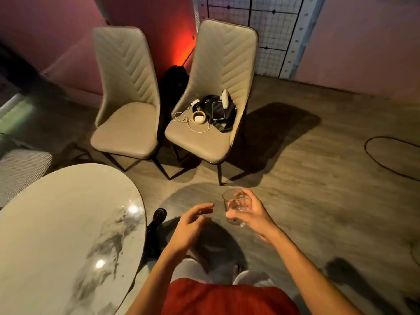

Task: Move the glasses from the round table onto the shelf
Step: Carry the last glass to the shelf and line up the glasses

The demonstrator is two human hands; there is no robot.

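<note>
We carry a glass (pixel 235 206) upright in our right hand (pixel 252 214), fingers wrapped around its side, out over the floor and clear of the round table's (pixel 56 223) right edge. Our left hand (pixel 193 223) hangs loosely spread and empty just beside it. No shelf is in view.

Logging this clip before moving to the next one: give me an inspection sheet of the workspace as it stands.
Surface: round marble-look table, visible part bare, glossy.
Job's things: one clear drinking glass, off the table; shelf not in view.
Clutter: second beige padded chair holds a phone, black bag, tape roll.
Hands: right hand grips the glass; left hand open, empty.
Cables: white cable on that chair; dark cable looped on the floor.
Surroundings: wooden floor, empty beige chair, pink walls, red glow.
</note>
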